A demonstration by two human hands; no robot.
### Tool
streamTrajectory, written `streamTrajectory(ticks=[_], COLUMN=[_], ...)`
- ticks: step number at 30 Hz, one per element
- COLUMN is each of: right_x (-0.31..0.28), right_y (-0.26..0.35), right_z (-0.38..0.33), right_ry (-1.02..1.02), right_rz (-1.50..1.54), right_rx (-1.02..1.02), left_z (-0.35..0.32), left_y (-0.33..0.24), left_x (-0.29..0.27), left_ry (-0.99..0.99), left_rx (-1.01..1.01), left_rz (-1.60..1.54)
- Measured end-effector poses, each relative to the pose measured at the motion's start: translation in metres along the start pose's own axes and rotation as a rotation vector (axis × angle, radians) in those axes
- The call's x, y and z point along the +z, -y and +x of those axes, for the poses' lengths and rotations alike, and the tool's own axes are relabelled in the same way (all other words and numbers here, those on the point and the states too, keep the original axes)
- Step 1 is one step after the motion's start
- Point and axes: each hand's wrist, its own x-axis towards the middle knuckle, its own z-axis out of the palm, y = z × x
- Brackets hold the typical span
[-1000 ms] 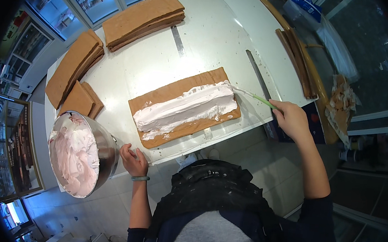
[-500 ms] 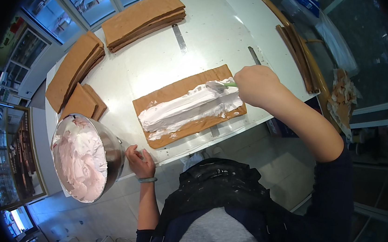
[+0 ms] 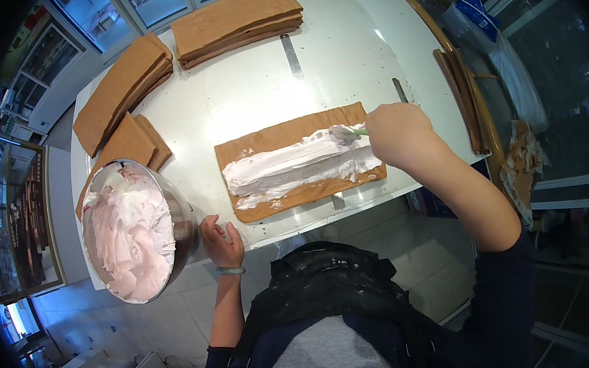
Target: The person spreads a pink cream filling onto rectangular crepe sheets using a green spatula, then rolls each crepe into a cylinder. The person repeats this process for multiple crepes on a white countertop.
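Both hands are busy: the right hand (image 3: 397,131) is clenched around the green handle of a spatula (image 3: 349,132), whose blade lies in the white cream (image 3: 300,167) at the far right end of a long brown sponge sheet (image 3: 301,162), while the left hand (image 3: 222,239) grips the rim of a steel bowl (image 3: 135,229) full of pale pink cream at the near left corner of the table (image 3: 247,87). The sheet lies flat in the middle of the table, and its near edge runs close to the table's near edge. The cream covers only a band down the middle, with bare brown cake on the far side and at the left end, so an uneven layer looks likely if the blade presses too hard in one place; pressing hard could also tear or drag the soft sponge. The bowl seems the larger risk: it is tipped on its side and appears to hang partly past the table edge, so a slackened grip could let it roll or drop. Stacks of plain sponge sheets (image 3: 238,19) lie well apart at the far left, with more beside the bowl, and a pile of thin dark strips (image 3: 463,94) sits on the right, where a wide sweep of the elbow might brush them.
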Motion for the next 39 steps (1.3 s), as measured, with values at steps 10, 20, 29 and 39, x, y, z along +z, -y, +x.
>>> streamTrajectory(ticks=[10, 20, 29, 39], right_x=[-0.057, -0.025, 0.003, 0.102], right_y=[0.034, 0.138, 0.031, 0.081], right_z=[0.006, -0.036, -0.074, -0.053], right_ry=[-0.087, -0.856, -0.652, -0.219], right_rz=[0.808, 0.328, 0.579, 0.792], right_rx=[-0.236, -0.870, -0.560, -0.449], left_z=[0.004, -0.005, -0.002, -0.001], left_y=[-0.002, 0.003, 0.001, 0.003], left_x=[-0.002, 0.001, 0.004, 0.003], left_ry=[-0.015, -0.006, -0.002, -0.017], left_rx=[0.085, -0.085, -0.091, -0.012], left_rz=[0.012, 0.009, 0.021, 0.046])
